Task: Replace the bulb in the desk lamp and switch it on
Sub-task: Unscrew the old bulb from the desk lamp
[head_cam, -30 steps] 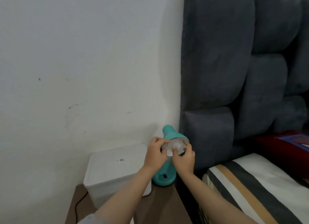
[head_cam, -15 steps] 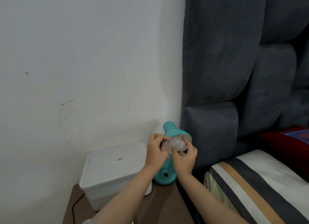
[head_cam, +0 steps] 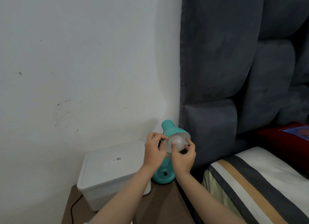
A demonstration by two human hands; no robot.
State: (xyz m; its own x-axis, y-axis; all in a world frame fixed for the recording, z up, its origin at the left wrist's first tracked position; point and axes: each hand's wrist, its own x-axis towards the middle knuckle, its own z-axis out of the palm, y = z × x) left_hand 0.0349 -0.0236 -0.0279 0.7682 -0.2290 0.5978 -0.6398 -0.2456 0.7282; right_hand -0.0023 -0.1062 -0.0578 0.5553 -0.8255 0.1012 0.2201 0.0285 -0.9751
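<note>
- Both hands met at the lamp's shade: the right hand [head_cam: 183,157] gripped the bulb [head_cam: 178,141] from below, thumb and fingertips closed on the frosted globe, while the left hand [head_cam: 154,151] pinched the left rim of the shade [head_cam: 175,132] between thumb and forefinger.
- White wall [head_cam: 83,56] filled the left half of the view, marked with a few dark scuffs.
- Grey padded headboard [head_cam: 234,65] rose at the right, its edge just beside the lamp.
- Striped bedding [head_cam: 254,182] in white, dark grey and tan lay at the lower right, with a red cushion [head_cam: 287,143] behind it.
- White lidded box [head_cam: 110,170] sat on the brown bedside table [head_cam: 160,202], just left of the lamp, with a small printed label on its lid.
- Teal desk lamp [head_cam: 164,174] stood on the table between the box and the headboard; its round base carried a small dark switch on the front.
- Its shade tilted forward and down toward the camera, and the bulb sat in the mouth of it; how deep it sat in the socket could not be told.
- Thin black cord [head_cam: 73,207] ran down the table's left edge.
</note>
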